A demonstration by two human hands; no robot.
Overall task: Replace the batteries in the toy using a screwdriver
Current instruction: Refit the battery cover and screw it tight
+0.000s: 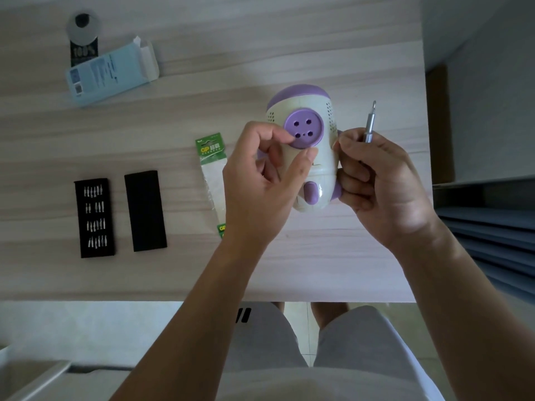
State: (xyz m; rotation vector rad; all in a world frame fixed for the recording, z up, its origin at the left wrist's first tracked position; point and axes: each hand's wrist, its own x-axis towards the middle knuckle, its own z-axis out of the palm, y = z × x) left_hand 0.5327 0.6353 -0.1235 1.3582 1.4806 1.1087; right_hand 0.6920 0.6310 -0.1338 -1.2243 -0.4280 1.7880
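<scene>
A cream and purple toy (311, 157) is held just above the wooden table (202, 270), its back with a round purple button-shaped disc (303, 128) facing me. My left hand (260, 186) grips the toy's left side, thumb and index finger touching the disc's lower edge. My right hand (379, 180) holds the toy's right side and also grips a slim silver screwdriver (370, 123), whose tip points up and away from me. A green GP battery pack (212, 175) lies on the table just left of my left hand.
A black tray of screwdriver bits (94, 217) and its black lid (145, 210) lie at the left. A light blue open box (111, 73) and a dark tag with a round disc (83, 39) sit far left. The table's right edge is close to my right hand.
</scene>
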